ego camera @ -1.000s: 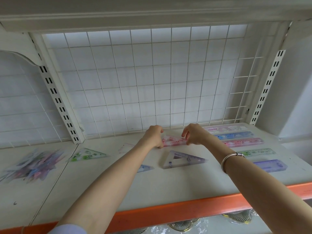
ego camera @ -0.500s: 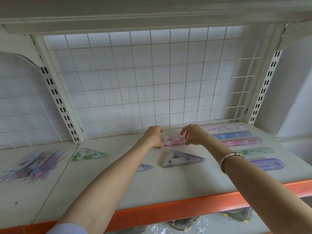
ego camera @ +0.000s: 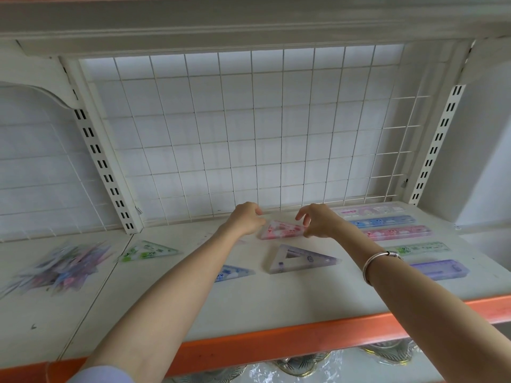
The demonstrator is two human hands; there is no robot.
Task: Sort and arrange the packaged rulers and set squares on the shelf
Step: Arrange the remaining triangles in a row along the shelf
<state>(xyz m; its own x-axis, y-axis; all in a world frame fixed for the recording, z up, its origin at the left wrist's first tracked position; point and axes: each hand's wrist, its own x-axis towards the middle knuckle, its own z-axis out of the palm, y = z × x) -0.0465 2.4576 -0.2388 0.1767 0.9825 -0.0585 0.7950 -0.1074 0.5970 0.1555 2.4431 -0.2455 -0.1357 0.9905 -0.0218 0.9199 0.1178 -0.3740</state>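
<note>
white wire grid, slotted uprights

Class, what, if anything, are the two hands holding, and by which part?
The pink set square has the left hand at its left corner and the right hand at its right tip. Whether they grip or merely touch it cannot be told.

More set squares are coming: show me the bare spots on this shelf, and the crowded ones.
Free: the wide strip between the purple set square and the orange edge; the back stretch between the green set square and the grid. Crowded: the rulers on the right, the pile far left, the pink set square between left hand and right hand.
</note>
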